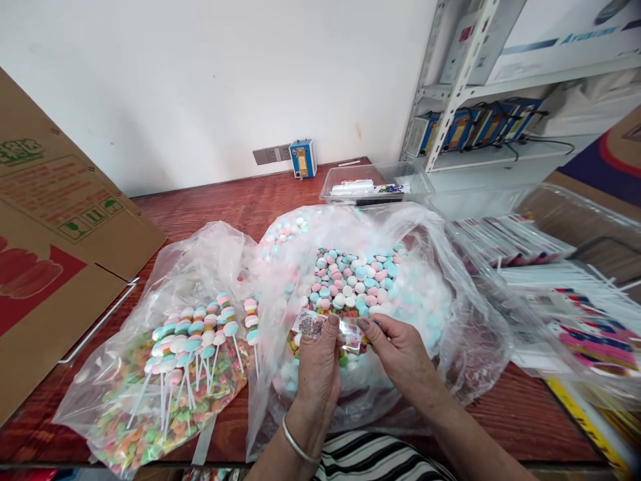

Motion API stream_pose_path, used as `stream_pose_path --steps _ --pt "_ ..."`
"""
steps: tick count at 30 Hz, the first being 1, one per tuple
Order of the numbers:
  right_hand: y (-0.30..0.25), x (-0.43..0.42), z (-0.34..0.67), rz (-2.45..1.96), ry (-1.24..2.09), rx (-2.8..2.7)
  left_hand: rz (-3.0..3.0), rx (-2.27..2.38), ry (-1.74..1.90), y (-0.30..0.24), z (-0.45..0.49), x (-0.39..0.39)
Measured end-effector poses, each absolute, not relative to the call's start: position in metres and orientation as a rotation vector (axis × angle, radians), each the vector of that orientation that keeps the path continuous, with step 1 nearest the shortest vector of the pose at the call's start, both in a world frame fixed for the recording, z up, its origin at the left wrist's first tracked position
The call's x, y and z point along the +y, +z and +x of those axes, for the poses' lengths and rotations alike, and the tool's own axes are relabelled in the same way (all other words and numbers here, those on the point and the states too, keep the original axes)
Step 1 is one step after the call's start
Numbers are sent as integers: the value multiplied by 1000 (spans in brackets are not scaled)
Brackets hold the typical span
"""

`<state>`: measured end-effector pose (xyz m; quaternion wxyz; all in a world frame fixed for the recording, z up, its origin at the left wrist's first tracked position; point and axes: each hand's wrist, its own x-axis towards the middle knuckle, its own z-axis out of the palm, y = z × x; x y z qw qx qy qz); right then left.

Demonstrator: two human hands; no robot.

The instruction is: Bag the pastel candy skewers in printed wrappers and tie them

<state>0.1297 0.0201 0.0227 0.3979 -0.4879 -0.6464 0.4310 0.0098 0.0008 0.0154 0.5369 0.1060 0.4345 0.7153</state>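
Our left hand (320, 361) and right hand (405, 351) both pinch the small shiny wrapper (354, 335), neither nearer; its long axis runs crosswise between them, above the open candy bag (481, 374) by the tabletop's (535, 421) front edge.

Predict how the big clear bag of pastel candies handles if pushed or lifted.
The clear bag is likely floppy: its thin film is creased and slumped. Probably heavy for such film, given the many pastel candies inside. Those look loose and rounded, so they may shift or roll out its open top if tipped.
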Motion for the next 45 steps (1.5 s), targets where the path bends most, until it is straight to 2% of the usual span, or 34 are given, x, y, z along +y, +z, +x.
stream_pose_path --steps 4,9,13,23,26,31,38,42,45 --pt "24 21 130 -1213 922 -1772 150 1023 1697 12 11 2" --pt "33 16 135 -1068 1017 -1677 -11 827 1677 1 3 5" --pt "41 6 136 -959 893 -1635 -35 723 1723 -2 -3 7" --pt "37 -6 127 -890 694 -1806 221 998 1873 2 1 3" --pt "39 -4 124 -954 783 -1760 429 1160 1916 -4 -3 -1" --pt "31 3 117 -979 1116 -1601 891 1466 1816 -7 -11 -7" --pt "13 10 122 -890 977 -1773 468 987 1671 2 -10 2" --pt "9 11 127 -835 814 -1977 196 938 1740 2 -11 5" --pt "10 11 124 -868 837 -1892 204 924 1760 4 -11 4"
